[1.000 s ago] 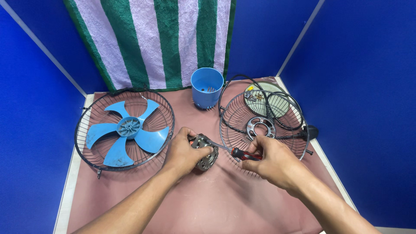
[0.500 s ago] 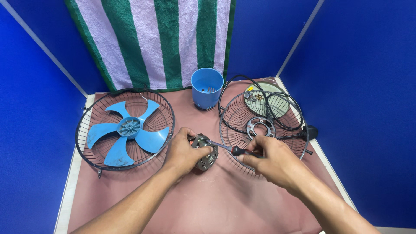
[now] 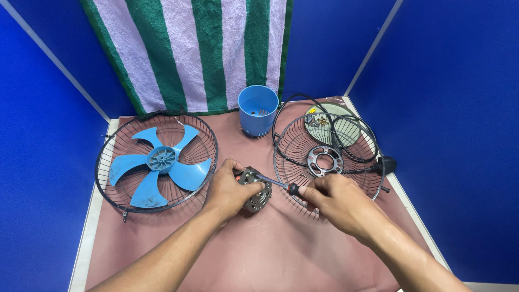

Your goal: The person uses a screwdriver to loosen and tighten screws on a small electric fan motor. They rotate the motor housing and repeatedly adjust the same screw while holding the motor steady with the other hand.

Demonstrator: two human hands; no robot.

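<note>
Left hand (image 3: pixel 230 190) and right hand (image 3: pixel 334 201), both clenched.

On the pink-covered counter (image 3: pixel 281 254), the left hand (image 3: pixel 230 190) grips a small grey metal fan motor (image 3: pixel 255 190). The right hand (image 3: pixel 336 201) holds a slim metal-shafted screwdriver (image 3: pixel 277 184) with its tip at the motor. A blue plastic fan blade (image 3: pixel 158 167) lies in a wire guard (image 3: pixel 111 154); a blue cup (image 3: pixel 258 110) stands behind.

Blue partition walls (image 3: pixel 459 81); striped green-white towel (image 3: pixel 205 48) hung behind; pink-covered table (image 3: pixel 281 254).
</note>
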